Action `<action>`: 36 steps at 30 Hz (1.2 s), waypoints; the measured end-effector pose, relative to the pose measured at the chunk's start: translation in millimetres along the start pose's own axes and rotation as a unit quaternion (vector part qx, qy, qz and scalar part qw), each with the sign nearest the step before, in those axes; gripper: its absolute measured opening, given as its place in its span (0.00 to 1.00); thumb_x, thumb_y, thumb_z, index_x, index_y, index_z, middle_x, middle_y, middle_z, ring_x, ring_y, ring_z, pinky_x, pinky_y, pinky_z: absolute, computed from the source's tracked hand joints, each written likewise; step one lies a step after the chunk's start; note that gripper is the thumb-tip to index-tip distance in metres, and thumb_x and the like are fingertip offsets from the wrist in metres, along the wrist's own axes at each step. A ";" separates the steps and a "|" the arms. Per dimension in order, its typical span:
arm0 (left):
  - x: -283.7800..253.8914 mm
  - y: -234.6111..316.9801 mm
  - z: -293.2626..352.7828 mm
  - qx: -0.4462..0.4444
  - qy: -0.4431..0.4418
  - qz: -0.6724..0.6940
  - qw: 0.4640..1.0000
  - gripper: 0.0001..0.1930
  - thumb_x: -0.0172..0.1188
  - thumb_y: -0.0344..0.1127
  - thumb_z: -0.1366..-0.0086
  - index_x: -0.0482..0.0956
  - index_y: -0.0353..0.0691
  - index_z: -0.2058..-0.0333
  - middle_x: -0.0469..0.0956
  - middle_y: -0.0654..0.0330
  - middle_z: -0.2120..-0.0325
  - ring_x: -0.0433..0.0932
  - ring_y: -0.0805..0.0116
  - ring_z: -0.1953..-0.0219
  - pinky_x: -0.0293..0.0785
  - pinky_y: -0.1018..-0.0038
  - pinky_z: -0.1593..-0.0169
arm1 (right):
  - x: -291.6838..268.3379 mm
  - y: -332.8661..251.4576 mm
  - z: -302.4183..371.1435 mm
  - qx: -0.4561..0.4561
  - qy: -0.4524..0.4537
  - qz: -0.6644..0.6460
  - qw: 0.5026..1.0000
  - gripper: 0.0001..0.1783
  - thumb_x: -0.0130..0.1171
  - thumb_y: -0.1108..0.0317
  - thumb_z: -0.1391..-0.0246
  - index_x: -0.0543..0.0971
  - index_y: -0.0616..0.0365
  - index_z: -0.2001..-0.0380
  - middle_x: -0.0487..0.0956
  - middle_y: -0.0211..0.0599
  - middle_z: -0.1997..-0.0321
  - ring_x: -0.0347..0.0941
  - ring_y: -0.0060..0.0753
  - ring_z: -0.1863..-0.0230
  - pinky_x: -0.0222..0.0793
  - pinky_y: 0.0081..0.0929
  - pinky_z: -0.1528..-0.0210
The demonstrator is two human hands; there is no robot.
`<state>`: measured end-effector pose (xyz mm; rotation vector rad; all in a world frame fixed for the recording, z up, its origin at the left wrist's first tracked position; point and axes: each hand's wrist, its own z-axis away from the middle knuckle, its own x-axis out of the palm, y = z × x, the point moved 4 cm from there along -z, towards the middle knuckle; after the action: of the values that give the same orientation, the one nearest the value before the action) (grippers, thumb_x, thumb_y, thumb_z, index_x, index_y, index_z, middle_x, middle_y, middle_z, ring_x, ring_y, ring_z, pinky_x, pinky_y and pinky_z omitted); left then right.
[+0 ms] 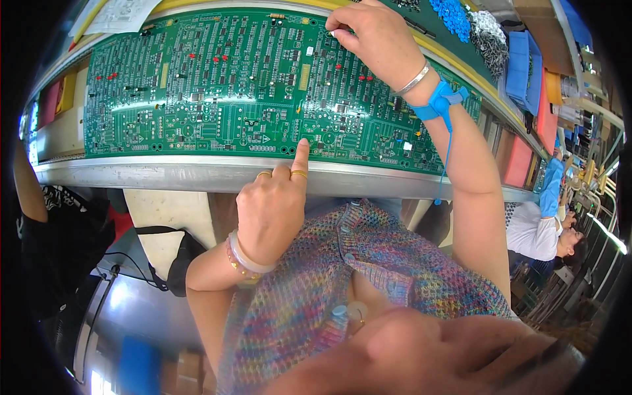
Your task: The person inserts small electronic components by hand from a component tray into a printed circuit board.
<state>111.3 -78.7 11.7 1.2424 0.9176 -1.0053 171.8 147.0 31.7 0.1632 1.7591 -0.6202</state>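
Observation:
A long green circuit board (197,118) lies before me, fitted with rows of small components, several of them red. My left hand (271,204) holds nothing; its index finger stretches out to touch the board's near edge, while the other fingers curl under. At the far edge of the board, my right hand (368,39) has thumb and fingers pinched together. A small white component (332,33) shows at the fingertips, partly covered by them. The right forearm wears a blue wrist strap (440,101) with a thin coiled cord hanging down.
A metal rail (217,176) runs along the near side of the board and a yellow rail (454,62) along the far side. Piles of blue parts (451,18) and white parts (487,27) lie far right, beside a blue bin (523,72). Other people sit left and right.

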 end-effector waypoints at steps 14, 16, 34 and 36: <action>1.7 5.6 -9.9 0.041 -0.003 0.003 0.999 0.29 0.51 0.26 0.46 0.70 0.40 0.42 0.73 0.61 0.82 0.75 0.66 0.81 0.72 0.70 0.77 | -14.6 -18.3 16.9 -0.132 0.151 -0.001 0.980 0.08 0.56 0.70 0.51 0.78 0.53 0.65 0.78 0.34 0.68 0.74 0.43 0.64 0.66 0.41 0.53; 1.2 15.5 -14.2 0.049 -0.026 0.009 0.998 0.26 0.51 0.27 0.46 0.73 0.39 0.45 0.75 0.62 0.81 0.77 0.66 0.79 0.72 0.71 0.77 | -16.9 -47.3 41.7 -0.141 0.105 -0.039 0.984 0.08 0.56 0.71 0.52 0.76 0.54 0.65 0.78 0.35 0.68 0.74 0.43 0.63 0.64 0.44 0.48; -49.7 -262.4 24.7 -0.439 0.040 -0.163 0.883 0.25 0.41 0.35 0.39 0.72 0.48 0.43 0.76 0.45 0.53 0.75 0.42 0.52 0.71 0.52 0.51 | -0.6 27.6 248.4 0.110 0.096 -0.019 0.989 0.13 0.47 0.80 0.55 0.77 0.54 0.67 0.80 0.35 0.63 0.75 0.37 0.55 0.51 0.46 0.32; -44.4 -286.3 25.7 -0.425 0.015 -0.177 0.888 0.25 0.41 0.35 0.39 0.72 0.48 0.43 0.76 0.44 0.52 0.75 0.42 0.51 0.71 0.53 0.50 | -7.8 49.8 273.5 0.143 0.106 -0.003 0.984 0.14 0.47 0.80 0.55 0.77 0.55 0.66 0.80 0.36 0.63 0.75 0.38 0.55 0.52 0.46 0.32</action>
<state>-174.4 -113.0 -30.8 0.3498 1.4378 -0.7092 430.2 57.7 -19.3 0.4363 1.8667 -0.8867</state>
